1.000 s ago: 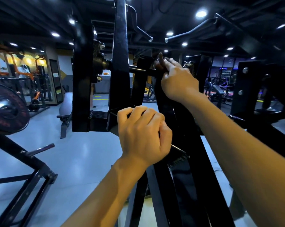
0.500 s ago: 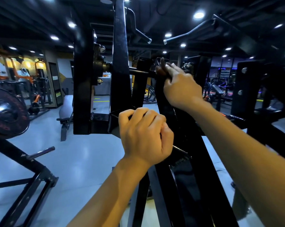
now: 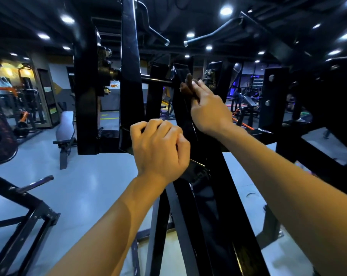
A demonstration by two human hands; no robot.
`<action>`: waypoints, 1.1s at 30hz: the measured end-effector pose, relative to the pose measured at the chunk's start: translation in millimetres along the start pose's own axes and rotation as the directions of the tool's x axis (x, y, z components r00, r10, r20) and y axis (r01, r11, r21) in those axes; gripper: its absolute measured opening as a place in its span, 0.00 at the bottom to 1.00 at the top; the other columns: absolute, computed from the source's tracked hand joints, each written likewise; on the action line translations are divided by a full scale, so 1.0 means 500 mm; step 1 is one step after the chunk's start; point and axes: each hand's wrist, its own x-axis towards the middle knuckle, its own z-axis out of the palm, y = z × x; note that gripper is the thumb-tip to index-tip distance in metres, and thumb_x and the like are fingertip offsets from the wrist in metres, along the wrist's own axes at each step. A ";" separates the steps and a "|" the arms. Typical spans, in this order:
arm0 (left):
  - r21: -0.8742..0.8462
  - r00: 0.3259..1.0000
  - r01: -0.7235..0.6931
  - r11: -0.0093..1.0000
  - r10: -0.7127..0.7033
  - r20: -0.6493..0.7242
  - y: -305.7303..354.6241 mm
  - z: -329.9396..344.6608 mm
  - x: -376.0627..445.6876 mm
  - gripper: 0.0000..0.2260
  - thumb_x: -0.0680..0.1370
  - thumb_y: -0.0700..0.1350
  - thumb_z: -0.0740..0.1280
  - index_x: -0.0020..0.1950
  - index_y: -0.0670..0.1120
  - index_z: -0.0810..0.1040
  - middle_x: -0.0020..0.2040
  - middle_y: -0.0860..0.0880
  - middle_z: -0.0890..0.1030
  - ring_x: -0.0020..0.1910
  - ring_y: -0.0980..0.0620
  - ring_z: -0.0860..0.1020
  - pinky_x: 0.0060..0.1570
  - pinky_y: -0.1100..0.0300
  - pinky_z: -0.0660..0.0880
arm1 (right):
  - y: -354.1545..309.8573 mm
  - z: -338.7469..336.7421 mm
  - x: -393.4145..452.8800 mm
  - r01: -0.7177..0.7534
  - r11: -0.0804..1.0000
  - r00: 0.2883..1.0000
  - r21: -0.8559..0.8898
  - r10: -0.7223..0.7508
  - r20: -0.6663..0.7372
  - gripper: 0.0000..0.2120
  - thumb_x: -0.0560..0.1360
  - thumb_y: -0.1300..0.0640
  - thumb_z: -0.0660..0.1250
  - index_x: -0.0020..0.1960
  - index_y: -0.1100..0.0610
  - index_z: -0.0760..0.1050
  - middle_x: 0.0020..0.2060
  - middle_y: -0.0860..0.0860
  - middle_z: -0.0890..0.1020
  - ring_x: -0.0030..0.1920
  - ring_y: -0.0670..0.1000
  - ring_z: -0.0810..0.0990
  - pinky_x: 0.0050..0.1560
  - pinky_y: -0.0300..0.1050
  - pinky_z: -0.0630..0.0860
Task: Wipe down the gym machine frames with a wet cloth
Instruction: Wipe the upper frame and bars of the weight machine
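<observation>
Cloth (image 3: 185, 87) bunched under right hand (image 3: 209, 109) fingers on frame (image 3: 188, 116); left hand (image 3: 158, 150) fingers grip bar.

Under you runs a pale, glossy floor (image 3: 85, 188) that mirrors the ceiling lights. The black machine frame (image 3: 214, 226) in front of you stands on it. To your left a padded bench (image 3: 66, 132) rests on the floor, with another black frame (image 3: 27, 222) standing nearer at the lower left.
</observation>
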 end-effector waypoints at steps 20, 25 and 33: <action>0.043 0.998 0.029 0.999 -0.032 0.054 0.012 -0.010 0.001 0.14 0.79 0.44 0.59 0.39 0.48 0.82 0.39 0.54 0.82 0.48 0.51 0.78 0.56 0.49 0.65 | 0.028 -0.018 -0.195 0.166 0.985 0.985 -0.052 -0.168 -0.038 0.26 0.85 0.54 0.58 0.82 0.42 0.60 0.81 0.37 0.58 0.73 0.52 0.69 0.57 0.55 0.80; 0.045 0.998 0.053 0.998 -0.054 0.026 0.013 -0.006 0.000 0.13 0.78 0.45 0.59 0.38 0.48 0.81 0.39 0.54 0.82 0.47 0.50 0.78 0.56 0.49 0.64 | 0.039 -0.034 -0.336 0.156 0.986 0.987 -0.065 -0.158 -0.020 0.29 0.84 0.55 0.59 0.83 0.39 0.56 0.81 0.32 0.55 0.71 0.47 0.66 0.47 0.46 0.79; 0.052 0.999 0.022 0.998 -0.024 0.032 0.009 -0.003 0.001 0.14 0.78 0.45 0.59 0.39 0.48 0.83 0.39 0.53 0.82 0.46 0.51 0.78 0.55 0.50 0.63 | 0.020 0.002 -0.056 0.060 0.998 0.998 -0.016 -0.061 -0.007 0.27 0.83 0.50 0.53 0.82 0.43 0.59 0.82 0.40 0.58 0.65 0.58 0.76 0.58 0.60 0.80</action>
